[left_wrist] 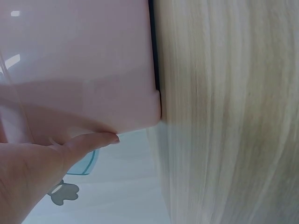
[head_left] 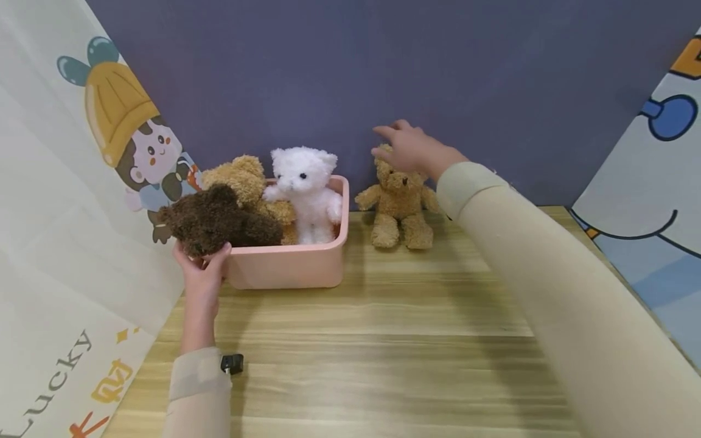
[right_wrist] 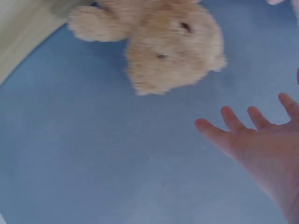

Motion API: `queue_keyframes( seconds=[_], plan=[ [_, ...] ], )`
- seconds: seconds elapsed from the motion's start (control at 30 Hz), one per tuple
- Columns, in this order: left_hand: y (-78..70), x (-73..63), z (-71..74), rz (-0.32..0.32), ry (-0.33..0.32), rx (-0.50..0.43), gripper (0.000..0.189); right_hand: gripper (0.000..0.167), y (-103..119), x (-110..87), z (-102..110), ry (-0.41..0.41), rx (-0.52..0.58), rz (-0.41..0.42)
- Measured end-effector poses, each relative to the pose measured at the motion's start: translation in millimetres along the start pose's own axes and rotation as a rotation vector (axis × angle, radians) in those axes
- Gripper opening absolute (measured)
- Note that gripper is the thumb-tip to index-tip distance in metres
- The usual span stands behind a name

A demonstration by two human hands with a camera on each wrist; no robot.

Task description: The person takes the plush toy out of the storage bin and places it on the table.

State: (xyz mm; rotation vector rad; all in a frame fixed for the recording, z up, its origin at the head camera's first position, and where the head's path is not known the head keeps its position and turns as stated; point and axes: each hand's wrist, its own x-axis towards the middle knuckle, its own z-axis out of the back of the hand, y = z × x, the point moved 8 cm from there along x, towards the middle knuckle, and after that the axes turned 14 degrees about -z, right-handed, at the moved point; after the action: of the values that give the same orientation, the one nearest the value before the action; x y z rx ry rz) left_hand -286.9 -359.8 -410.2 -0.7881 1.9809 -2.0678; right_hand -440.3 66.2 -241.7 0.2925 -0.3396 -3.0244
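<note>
A pink storage box stands on the wooden table. My left hand grips its front left corner, thumb at the rim and a finger along the side wall. Right above that hand, a dark brown teddy bear leans out over the corner. Beside it in the box are a golden-brown teddy bear and a white teddy bear, which sits upright. My right hand hovers by the head of a light brown teddy bear, fingers spread and holding nothing.
The light brown bear sits on the table to the right of the box, in front of a dark blue back wall. White panels with cartoon prints flank both sides; the left panel is close to the box and my left hand.
</note>
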Motion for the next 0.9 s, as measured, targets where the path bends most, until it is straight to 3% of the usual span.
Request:
queue_keyframes(
  seconds=[0.23, 0.5, 0.9],
  plan=[
    [-0.5, 0.2, -2.6, 0.005, 0.002, -0.005, 0.102, 0.077, 56, -6.6, 8, -0.011, 0.043, 0.085],
    [0.3, -0.1, -1.1, 0.032, 0.011, -0.01, 0.104, 0.081, 109, -4.7, -11, 0.006, 0.086, 0.162],
    [2.3, 1.3, 0.8, 0.08, 0.032, -0.02, 0.103, 0.086, 152, 5.7, -46, 0.046, 0.061, 0.21]
  ],
)
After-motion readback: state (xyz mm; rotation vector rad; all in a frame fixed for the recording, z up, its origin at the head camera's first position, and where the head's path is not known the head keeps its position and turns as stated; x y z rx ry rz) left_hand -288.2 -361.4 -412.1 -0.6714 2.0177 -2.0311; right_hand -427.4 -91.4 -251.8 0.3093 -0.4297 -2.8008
